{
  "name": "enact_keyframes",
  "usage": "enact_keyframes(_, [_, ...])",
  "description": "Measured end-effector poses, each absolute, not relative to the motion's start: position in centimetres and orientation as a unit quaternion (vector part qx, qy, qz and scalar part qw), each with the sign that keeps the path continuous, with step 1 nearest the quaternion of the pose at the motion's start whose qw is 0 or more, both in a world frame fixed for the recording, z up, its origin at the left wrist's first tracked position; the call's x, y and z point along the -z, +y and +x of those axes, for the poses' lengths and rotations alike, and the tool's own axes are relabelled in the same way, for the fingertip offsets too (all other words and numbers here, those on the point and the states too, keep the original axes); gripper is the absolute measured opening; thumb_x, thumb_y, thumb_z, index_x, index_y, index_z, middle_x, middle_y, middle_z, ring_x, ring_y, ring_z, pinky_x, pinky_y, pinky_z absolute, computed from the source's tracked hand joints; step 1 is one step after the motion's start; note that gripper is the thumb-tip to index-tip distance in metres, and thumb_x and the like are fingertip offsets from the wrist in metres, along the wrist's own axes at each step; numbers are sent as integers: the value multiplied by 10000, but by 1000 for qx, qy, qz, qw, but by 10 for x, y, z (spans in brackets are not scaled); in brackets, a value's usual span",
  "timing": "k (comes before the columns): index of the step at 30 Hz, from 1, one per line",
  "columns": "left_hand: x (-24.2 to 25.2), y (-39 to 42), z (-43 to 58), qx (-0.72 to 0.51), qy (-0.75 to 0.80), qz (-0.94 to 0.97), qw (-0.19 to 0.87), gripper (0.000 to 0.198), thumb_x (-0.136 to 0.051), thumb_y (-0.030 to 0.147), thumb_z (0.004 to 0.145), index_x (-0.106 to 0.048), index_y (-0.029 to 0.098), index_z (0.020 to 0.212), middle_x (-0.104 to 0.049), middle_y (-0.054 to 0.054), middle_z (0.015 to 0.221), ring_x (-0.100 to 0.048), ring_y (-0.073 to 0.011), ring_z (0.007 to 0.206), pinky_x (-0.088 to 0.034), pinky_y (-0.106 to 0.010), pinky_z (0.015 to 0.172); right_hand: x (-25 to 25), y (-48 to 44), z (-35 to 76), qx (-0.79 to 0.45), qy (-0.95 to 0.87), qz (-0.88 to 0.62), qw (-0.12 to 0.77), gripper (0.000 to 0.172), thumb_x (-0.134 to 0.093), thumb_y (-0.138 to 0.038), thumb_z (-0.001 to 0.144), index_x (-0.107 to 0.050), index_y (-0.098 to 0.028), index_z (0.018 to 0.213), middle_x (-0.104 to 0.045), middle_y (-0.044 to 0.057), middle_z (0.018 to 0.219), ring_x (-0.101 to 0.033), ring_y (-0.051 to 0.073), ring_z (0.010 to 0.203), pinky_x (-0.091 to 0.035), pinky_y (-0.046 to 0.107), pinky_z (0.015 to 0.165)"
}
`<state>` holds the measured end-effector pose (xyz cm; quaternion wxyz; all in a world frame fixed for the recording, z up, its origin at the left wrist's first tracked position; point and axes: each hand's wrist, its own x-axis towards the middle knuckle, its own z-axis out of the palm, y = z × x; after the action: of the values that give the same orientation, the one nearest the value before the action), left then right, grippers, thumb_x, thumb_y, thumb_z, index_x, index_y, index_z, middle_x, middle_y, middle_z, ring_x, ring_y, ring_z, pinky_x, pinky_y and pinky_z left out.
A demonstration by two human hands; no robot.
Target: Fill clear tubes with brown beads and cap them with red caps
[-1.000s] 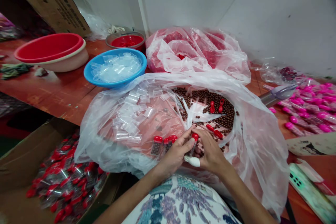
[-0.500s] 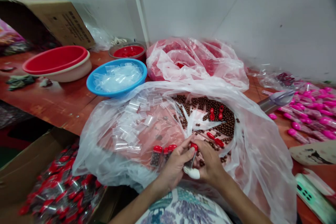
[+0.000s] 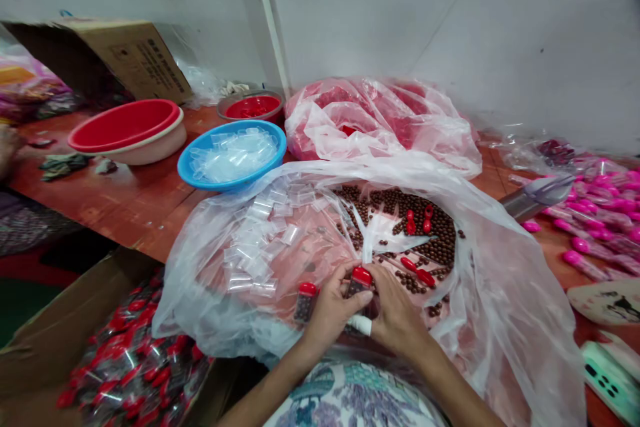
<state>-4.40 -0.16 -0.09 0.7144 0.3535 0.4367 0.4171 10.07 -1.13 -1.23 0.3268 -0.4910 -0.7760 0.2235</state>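
Both my hands are closed around a small clear container with a red cap, dark balls showing inside it. My left hand grips its left side, thumb across the front. From the right, my right hand holds it too, with a white wrap on the thumb. A similar filled container stands just left of my left hand. Beyond my fingers, brown balls lie on a clear plastic sheet with a few red caps. Clear empty containers are heaped on the sheet's left.
Behind stand a blue basin of clear pieces, a red basin and a bag of red items. A carton of red-capped containers is at lower left. Pink-capped tubes and a phone lie right. A person's hand shows at far left.
The held container has turned from slanted to more upright, its broad side facing me. Fewer standing containers show beside my left hand. The whole view has shifted slightly.
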Motion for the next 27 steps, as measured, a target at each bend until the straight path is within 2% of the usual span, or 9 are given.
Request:
enact_keyframes(4, [7, -5, -45, -431, 441, 358, 701, 433, -718, 257, 680, -513, 183, 1054, -611, -37, 936, -591, -122, 713, -490, -234, 628, 12, -11, 99, -196, -795, -491, 298, 538, -593, -178, 674, -434, -205, 1187, -566, 89, 1070, -535, 257, 1018, -430, 437, 905])
enact_keyframes(7, [14, -9, -48, -428, 442, 350, 706, 428, -736, 289, 658, -481, 185, 986, -590, -13, 853, -559, -98, 602, -473, -221, 534, 18, -12, 94, -152, -810, -475, 307, 570, -580, -162, 631, -427, -194, 1178, -576, 83, 1025, -548, 262, 973, -425, 436, 885])
enact_keyframes(13, [20, -11, -58, -432, 441, 333, 713, 532, -814, 281, 543, -450, 189, 919, -609, -3, 807, -551, -78, 573, -419, -194, 540, 41, -11, 88, -76, -827, -438, 344, 633, -539, -184, 590, -385, -164, 1203, -611, 88, 982, -582, 265, 907, -434, 406, 831])
enact_keyframes(16, [16, -10, -60, -411, 441, 331, 726, 543, -814, 315, 542, -414, 192, 889, -617, 4, 724, -535, -83, 540, -396, -203, 535, 57, -10, 91, -58, -833, -428, 346, 636, -509, -191, 619, -368, -164, 1239, -635, 89, 987, -602, 266, 886, -423, 410, 840])
enact_keyframes(19, [13, -5, -62, -391, 453, 351, 720, 510, -791, 354, 572, -383, 192, 832, -586, 30, 655, -508, -74, 534, -357, -192, 539, 73, -13, 92, -67, -839, -428, 329, 652, -514, -223, 679, -320, -187, 1301, -632, 94, 1071, -598, 274, 953, -408, 404, 882])
enact_keyframes(22, [13, 4, -69, -360, 486, 416, 679, 438, -759, 369, 605, -425, 180, 816, -553, 46, 647, -488, -75, 566, -342, -192, 557, 86, -16, 89, -96, -819, -479, 302, 697, -563, -233, 698, -285, -226, 1337, -601, 92, 1160, -564, 282, 1045, -388, 397, 924])
enact_keyframes(24, [9, 14, -76, -313, 514, 489, 631, 361, -717, 393, 646, -483, 173, 810, -557, 37, 664, -487, -94, 598, -346, -203, 564, 90, -17, 85, -113, -810, -502, 282, 724, -636, -262, 664, -331, -243, 1320, -584, 95, 1185, -544, 299, 1069, -381, 402, 932])
enact_keyframes(27, [-2, 41, -89, -242, 553, 633, 485, 276, -539, 434, 795, -557, 168, 722, -575, 2, 696, -502, -130, 654, -363, -233, 598, 89, -16, 82, -135, -810, -510, 256, 752, -725, -337, 603, -413, -250, 1282, -564, 104, 1203, -518, 319, 1090, -361, 414, 954])
